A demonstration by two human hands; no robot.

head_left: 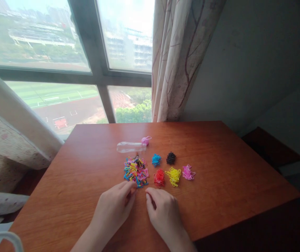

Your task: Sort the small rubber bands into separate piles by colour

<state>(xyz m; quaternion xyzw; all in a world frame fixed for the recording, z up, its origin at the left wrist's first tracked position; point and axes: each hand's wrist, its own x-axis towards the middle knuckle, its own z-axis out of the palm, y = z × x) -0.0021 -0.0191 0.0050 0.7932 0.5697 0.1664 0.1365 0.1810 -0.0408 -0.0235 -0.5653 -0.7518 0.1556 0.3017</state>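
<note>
1. At the mixed pile of bands (135,170), our left hand (117,200) curls; we cannot tell its grip.
2. Our right hand (165,207) curls near the red pile (159,177), grip equally unclear.
3. Our sideways brush could push red into the yellow pile (174,176).

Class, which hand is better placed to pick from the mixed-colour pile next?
Probably the left hand: it reaches the near edge of the mixed-colour pile, while the right hand sits nearer the red bunch.
</note>
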